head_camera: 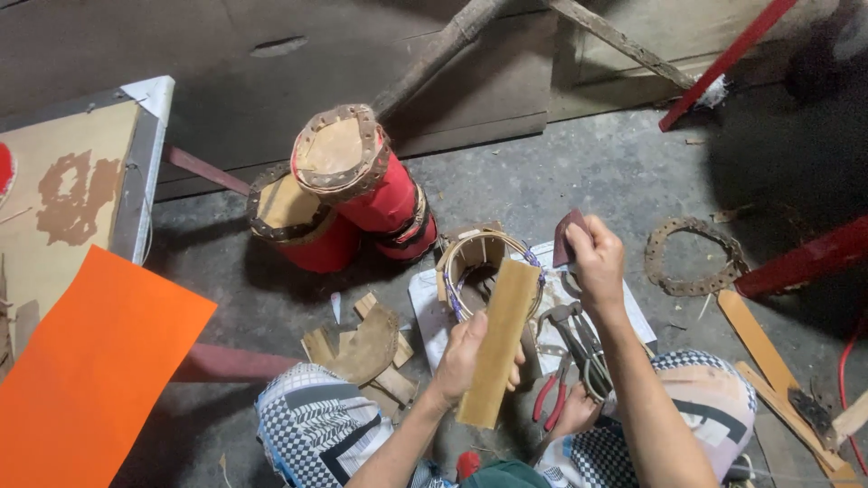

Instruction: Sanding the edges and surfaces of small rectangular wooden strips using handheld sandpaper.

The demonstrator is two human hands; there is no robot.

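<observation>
Left hand (467, 354) closed around the lower half of a flat wooden slat (498, 343), thumb on its near face, fingers wrapped behind. Slat held upright and slightly tilted, upper end reaching up over the rim of a small wire-bound hoop frame (484, 262), just in front of it. Right hand (595, 262) raised to the right of the slat's top, closed on a small dark reddish scrap (570, 237) pinched between thumb and fingertips, apart from the slat but near it.

Hoop frame resting on a white sheet (430, 312) laid on the concrete floor (561, 172), directly behind the slat. Right of the slat, low down: red-handled pliers (549, 398) and a bundle of grey metal tools (583, 348) lying on the floor between the knees. Left of the slat: a pile of wood and leather offcuts (362, 348). Beyond the slat, up and to the left: two red drums (348, 190) with laced hide tops, lying tilted against each other. Far right of the slat: a rusty punched metal ring (692, 258) flat on the floor, and loose wooden strips (768, 361) beside it. Far left of the slat: an orange sheet (90, 361) overlapping a board-topped surface (72, 194).
</observation>
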